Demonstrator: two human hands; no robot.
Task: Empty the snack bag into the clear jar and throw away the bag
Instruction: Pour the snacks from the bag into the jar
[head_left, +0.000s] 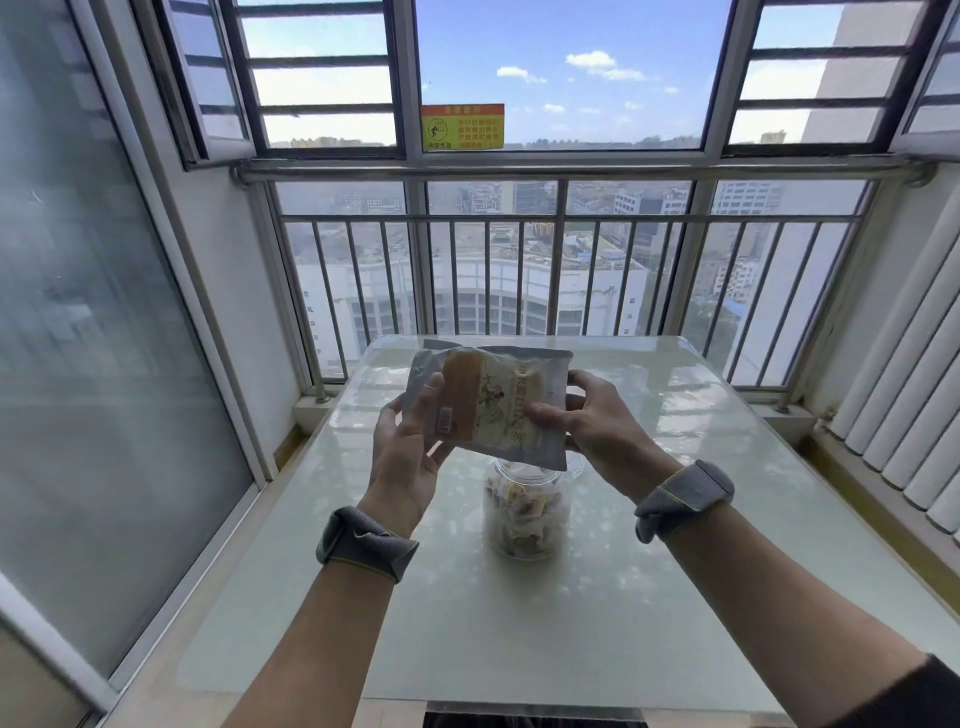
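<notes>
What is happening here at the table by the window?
A person holds the snack bag in the air, with the left grip on its left edge and the right grip on its right edge. In this view the bag sits just above the clear jar, which stands on the table and holds wrapped snacks. Whether the bag is empty cannot be seen.

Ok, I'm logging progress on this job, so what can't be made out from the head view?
Head view only:
Inside the silver and yellow foil snack bag: the foil is opaque, so whether it is empty is unknown.
Mouth of the clear plastic jar: covered by the bag's lower edge.
The bag's print: too blurred to read.
Any bin: none inside the frame.
</notes>
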